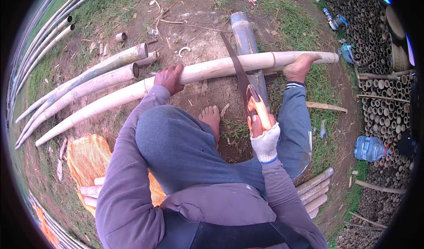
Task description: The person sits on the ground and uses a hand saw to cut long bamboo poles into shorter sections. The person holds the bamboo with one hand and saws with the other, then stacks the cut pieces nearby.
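Observation:
A long pale bamboo pole (207, 71) lies crosswise before me, resting over a thicker grey bamboo log (244, 36). My bare left hand (169, 79) is closed around the pole, left of the log. In my right hand (264, 134), which wears a white fingerless glove, is the orange handle of a hand saw (239, 72). Its dark blade crosses the pole near the log, tip pointing away from me. Whether the teeth have cut into the pole cannot be made out. My right foot (300, 67) presses on the pole's right part.
More bamboo poles (95, 86) lie at the left. An orange mesh sack (86, 154) with cut pieces sits near my left elbow, and short bamboo lengths (314, 188) lie at my right. Stacked bamboo (384, 103) and a large clear water bottle (370, 149) stand along the right.

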Demonstrator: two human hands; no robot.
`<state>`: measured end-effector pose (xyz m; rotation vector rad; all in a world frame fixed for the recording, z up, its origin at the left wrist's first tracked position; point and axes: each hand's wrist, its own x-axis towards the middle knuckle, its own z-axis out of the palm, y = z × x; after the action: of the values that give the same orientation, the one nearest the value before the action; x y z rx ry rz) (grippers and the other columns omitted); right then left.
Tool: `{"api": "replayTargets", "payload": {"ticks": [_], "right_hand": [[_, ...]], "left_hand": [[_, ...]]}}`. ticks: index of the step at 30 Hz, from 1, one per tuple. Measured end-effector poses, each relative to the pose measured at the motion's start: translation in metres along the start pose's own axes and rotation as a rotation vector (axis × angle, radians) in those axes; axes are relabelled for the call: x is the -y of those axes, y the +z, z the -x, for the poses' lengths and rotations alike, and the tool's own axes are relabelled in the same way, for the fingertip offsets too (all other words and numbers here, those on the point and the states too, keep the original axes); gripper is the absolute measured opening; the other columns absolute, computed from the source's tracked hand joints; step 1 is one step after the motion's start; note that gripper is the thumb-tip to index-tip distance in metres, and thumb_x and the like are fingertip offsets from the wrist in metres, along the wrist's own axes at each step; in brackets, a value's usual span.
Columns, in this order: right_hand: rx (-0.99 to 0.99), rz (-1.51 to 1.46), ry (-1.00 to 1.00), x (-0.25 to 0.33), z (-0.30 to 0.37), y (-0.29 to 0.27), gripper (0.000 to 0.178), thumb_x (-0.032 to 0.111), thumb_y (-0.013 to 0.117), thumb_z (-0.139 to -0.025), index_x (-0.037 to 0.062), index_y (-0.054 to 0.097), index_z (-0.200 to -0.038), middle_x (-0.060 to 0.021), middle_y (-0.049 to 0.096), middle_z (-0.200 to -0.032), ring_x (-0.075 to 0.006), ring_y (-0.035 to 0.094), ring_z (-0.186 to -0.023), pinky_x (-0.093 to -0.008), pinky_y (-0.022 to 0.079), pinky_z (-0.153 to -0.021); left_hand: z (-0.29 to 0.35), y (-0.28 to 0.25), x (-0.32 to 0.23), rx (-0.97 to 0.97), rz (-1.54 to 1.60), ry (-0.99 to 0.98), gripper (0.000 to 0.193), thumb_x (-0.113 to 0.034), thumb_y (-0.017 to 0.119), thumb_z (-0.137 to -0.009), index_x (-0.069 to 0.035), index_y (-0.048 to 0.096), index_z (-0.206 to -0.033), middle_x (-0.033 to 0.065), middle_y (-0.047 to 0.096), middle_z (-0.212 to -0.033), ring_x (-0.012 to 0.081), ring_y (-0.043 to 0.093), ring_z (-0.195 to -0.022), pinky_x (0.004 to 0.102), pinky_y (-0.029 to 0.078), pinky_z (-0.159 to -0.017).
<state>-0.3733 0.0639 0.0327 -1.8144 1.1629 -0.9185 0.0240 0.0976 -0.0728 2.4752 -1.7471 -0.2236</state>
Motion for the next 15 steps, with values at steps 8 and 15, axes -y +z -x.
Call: {"api": "replayTargets", "payload": {"ticks": [8, 15], "right_hand": [[-0.084, -0.020, -0.102, 0.015, -0.009, -0.009, 0.023, 0.016, 0.075, -0.103, -0.0037, 0.066, -0.097, -0.0127, 0.068, -0.079, -0.0235, 0.067, -0.067, -0.0381, 0.049, -0.060], [-0.030, 0.033, -0.016, -0.023, -0.043, 0.009, 0.026, 0.020, 0.078, -0.102, -0.0045, 0.069, -0.103, -0.0159, 0.068, -0.078, -0.0279, 0.065, -0.066, -0.0401, 0.052, -0.065]], "left_hand": [[-0.009, -0.003, -0.024, 0.086, 0.024, 0.058, 0.064, -0.033, 0.090, -0.079, -0.015, 0.058, -0.131, 0.0165, 0.072, -0.122, 0.0390, 0.075, -0.114, 0.0521, 0.060, -0.096], [-0.010, -0.008, -0.022, 0.064, 0.026, 0.037, 0.064, -0.032, 0.090, -0.078, -0.016, 0.058, -0.131, 0.0147, 0.074, -0.120, 0.0398, 0.075, -0.113, 0.0519, 0.060, -0.097]]}}
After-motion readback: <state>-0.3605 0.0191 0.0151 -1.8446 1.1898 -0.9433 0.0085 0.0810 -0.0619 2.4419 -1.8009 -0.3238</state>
